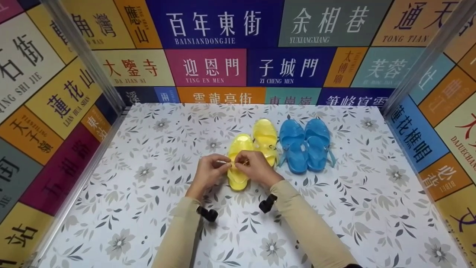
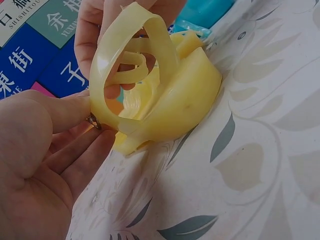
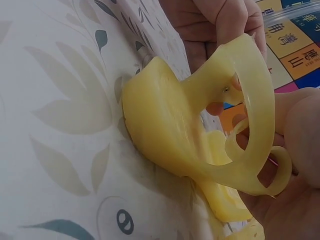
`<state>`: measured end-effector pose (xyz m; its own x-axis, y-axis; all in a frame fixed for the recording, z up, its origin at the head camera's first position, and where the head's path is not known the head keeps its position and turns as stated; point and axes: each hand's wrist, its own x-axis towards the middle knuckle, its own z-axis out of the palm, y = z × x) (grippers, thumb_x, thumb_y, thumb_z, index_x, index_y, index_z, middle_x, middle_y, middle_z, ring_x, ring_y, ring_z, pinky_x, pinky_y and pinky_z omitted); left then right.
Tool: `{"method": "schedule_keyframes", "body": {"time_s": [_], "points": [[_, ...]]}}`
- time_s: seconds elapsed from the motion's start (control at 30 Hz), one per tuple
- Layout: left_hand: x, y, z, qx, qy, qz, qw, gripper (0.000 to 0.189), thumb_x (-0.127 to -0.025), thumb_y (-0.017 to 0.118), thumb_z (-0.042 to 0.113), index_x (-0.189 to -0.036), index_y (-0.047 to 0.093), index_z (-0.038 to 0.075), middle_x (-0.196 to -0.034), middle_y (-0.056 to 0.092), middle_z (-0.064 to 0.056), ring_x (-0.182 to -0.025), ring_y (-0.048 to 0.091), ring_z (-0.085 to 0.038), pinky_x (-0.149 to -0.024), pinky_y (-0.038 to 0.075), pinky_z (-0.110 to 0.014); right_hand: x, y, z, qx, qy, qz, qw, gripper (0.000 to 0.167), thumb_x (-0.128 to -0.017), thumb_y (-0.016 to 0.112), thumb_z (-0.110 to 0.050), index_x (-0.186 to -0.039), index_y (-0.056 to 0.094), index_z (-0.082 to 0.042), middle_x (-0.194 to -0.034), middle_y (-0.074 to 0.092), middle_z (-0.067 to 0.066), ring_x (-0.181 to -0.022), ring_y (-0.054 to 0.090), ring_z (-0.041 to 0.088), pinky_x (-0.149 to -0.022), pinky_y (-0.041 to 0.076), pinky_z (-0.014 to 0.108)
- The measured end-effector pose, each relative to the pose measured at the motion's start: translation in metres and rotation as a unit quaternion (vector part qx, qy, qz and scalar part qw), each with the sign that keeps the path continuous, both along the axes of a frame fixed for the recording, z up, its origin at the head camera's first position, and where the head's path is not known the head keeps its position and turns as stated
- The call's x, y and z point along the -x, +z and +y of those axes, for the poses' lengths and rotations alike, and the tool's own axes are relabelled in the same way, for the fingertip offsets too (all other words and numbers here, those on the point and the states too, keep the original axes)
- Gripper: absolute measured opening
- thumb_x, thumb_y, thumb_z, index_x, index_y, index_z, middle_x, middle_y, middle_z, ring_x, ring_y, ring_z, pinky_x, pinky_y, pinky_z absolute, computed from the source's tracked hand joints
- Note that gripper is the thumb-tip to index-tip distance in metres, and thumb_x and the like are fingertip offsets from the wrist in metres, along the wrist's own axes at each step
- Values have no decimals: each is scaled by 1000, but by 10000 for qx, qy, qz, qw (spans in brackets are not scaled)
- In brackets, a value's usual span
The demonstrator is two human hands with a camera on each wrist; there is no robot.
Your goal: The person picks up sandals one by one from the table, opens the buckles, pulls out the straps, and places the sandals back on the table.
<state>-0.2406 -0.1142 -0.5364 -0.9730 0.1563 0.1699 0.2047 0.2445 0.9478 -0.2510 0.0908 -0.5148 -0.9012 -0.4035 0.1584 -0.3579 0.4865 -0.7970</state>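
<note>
A yellow jelly sandal (image 1: 241, 143) lies on the table, toe pointing away, with both hands at its ankle strap (image 2: 101, 65). My left hand (image 1: 211, 174) pinches the strap between thumb and fingers beside a small metal buckle (image 2: 93, 121). From the other side, my right hand (image 1: 257, 168) pinches the strap's loose part, which curls in a loop (image 3: 282, 172) in the right wrist view. Whether the strap passes through the buckle I cannot tell. Just behind and to the right lies the other yellow sandal (image 1: 264, 130), partly covered by my right hand.
Two blue sandals (image 1: 293, 149) stand side by side to the right of the yellow pair, their straps hanging at the outer sides. A white flower-patterned cloth (image 1: 156, 216) covers the table. Panels with printed signs (image 1: 206, 67) wall in the back and both sides.
</note>
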Motion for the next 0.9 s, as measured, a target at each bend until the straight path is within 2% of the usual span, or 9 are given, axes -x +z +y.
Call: {"method": "schedule_keyframes", "body": {"time_s": [0.13, 0.37, 0.53, 0.9], "points": [[0, 0, 0, 29, 37, 20, 10000, 12, -90, 80, 0, -102, 80, 2, -105, 78, -16, -92, 78, -30, -74, 63, -29, -1, 0, -3, 60, -33, 10, 10000, 4, -96, 75, -11, -100, 73, -8, -97, 74, 2, -91, 68, 18, -84, 59, 35], [0, 2, 1, 76, -57, 204, 9997, 10, -90, 82, 4, -99, 80, 1, -103, 79, -15, -90, 79, -28, -75, 63, -28, -1, 0, -8, -6, -13, -10, 10000, 16, -97, 77, -25, -103, 71, -12, -100, 74, 1, -93, 69, 17, -83, 60, 33], [-1, 3, 2, -65, -98, 205, 9997, 10, -89, 82, 4, -98, 80, 0, -103, 79, -16, -92, 79, -29, -76, 62, -27, 0, -1, -8, 45, 50, 52, 10000, 11, -98, 76, -19, -102, 70, -10, -99, 76, 3, -93, 71, 18, -84, 60, 35], [-1, 2, 1, -27, -23, 59, 10000, 9, -91, 80, 1, -99, 80, 1, -103, 78, -16, -93, 78, -30, -77, 63, -31, -1, 0, -4, 145, -70, -223, 9996, 5, -96, 75, -9, -99, 72, -11, -97, 74, 1, -91, 68, 16, -84, 59, 34]]}}
